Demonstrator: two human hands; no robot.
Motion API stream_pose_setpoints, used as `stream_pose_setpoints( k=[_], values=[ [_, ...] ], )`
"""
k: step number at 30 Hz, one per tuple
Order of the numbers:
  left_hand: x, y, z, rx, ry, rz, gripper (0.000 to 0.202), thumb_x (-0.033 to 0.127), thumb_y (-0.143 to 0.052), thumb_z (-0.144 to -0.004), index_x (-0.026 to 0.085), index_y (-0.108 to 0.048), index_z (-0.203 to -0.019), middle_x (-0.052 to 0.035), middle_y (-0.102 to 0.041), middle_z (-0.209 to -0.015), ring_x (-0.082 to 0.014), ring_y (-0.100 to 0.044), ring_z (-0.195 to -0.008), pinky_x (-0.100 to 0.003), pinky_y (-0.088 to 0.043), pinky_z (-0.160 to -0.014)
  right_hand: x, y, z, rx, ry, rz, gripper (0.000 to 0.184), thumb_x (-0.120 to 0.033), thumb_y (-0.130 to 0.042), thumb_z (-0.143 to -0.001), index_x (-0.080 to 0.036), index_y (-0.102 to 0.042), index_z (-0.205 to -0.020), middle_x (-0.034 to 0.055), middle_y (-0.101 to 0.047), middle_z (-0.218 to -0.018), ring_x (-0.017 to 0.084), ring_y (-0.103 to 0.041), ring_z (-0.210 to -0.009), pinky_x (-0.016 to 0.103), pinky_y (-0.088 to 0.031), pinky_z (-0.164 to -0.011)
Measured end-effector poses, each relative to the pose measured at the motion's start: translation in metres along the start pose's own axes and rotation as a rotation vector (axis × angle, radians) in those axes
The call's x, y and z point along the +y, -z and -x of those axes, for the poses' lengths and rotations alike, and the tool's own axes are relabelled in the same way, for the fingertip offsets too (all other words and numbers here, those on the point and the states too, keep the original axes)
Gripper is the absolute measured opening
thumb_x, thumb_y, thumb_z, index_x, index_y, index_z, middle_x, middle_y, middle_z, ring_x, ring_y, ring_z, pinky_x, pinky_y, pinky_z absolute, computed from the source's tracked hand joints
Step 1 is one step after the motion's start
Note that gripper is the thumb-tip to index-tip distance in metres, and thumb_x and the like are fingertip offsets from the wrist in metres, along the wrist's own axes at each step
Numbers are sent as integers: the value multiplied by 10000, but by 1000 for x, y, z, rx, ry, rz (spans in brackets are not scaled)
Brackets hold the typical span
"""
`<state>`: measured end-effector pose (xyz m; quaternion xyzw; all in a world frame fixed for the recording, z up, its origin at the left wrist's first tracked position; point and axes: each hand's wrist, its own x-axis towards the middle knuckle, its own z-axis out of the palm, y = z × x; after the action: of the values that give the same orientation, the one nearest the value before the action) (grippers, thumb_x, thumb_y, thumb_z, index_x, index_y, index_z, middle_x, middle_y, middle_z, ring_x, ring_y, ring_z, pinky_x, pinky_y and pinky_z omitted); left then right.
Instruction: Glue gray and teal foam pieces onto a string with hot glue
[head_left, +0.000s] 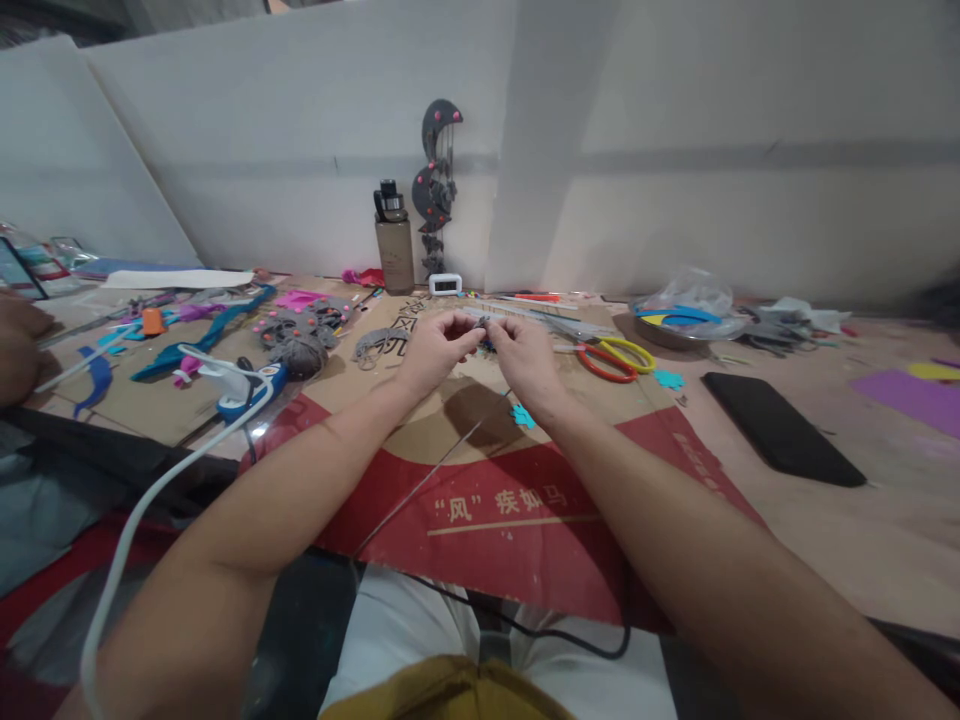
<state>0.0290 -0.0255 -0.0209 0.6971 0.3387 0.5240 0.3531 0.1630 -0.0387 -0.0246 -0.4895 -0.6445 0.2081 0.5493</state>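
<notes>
Both my hands meet above the cardboard sheet [495,560]. The fingertips of my left hand [441,352] are pinched on a small dark grey piece [482,323], whose kind I cannot make out. My right hand [523,362] pinches the same piece from the other side, and its fingers hide part of it. A thin grey yarn strand [427,478] runs from beneath my hands down to the sheet's front left edge. Just below my right hand lies a turquoise flower-shaped cutout [523,416]. Scissors [611,360] with red and yellow handles lie to its right.
A ball of grey yarn [300,353] and a blue power strip [251,392] with a white cable are at left. A bottle [395,245] stands behind, beside a hanging moon decoration [435,190]. A black phone [780,428] lies right. Another person's hand [19,340] shows far left.
</notes>
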Motion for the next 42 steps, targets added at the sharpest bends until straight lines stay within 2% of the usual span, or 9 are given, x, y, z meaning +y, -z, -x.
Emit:
stream_pose_setpoints(
  k=[6,15,22,28,36,40,42],
  values=[
    [-3,0,-1,51,41,-25,146,294,-601,-729,151,-624,-748,0,-584,-625,-79,-519,-538,-202,-415,-484,3,-3,0,-4,0,-12,274,-342,-455,-813,-158,-628,-706,4,-587,-649,114,-458,-601,251,-322,-590],
    [-3,-2,-2,66,132,150,98,247,-607,-712,150,-596,-705,4,-571,-610,-75,-513,-541,-201,-401,-489,3,-4,0,-12,-4,-7,263,-348,-480,-807,-163,-633,-701,-1,-575,-641,110,-441,-597,252,-322,-598],
    [-4,-1,-2,69,150,167,117,268,-613,-707,153,-596,-695,3,-567,-604,-80,-512,-539,-209,-394,-493,1,-3,2,0,-13,32,245,-344,-506,-791,-163,-601,-656,-14,-529,-594,103,-416,-567,251,-307,-576],
    [-1,-1,-1,30,124,155,106,257,-610,-713,154,-593,-698,2,-573,-622,-83,-529,-559,-213,-408,-516,-1,-2,2,26,13,100,253,-341,-495,-801,-166,-586,-643,-6,-536,-584,102,-416,-543,253,-300,-563],
    [-1,8,-5,-147,91,129,163,295,-632,-728,140,-642,-777,-15,-611,-677,-80,-538,-606,-219,-430,-598,0,2,1,48,49,212,253,-367,-484,-818,-180,-552,-661,3,-549,-618,115,-446,-572,264,-284,-572],
    [-2,9,-6,-143,164,263,173,291,-657,-714,134,-647,-785,-20,-619,-673,-76,-546,-602,-212,-428,-598,4,2,-4,84,-22,109,207,-385,-550,-777,-181,-523,-754,-7,-538,-662,109,-450,-591,252,-309,-577],
    [0,8,-6,-124,232,372,178,279,-671,-699,127,-642,-787,-23,-622,-674,-73,-552,-593,-208,-427,-588,7,1,-7,47,-75,-18,226,-399,-560,-764,-176,-530,-769,-19,-517,-645,97,-433,-569,240,-313,-555]
  ],
)
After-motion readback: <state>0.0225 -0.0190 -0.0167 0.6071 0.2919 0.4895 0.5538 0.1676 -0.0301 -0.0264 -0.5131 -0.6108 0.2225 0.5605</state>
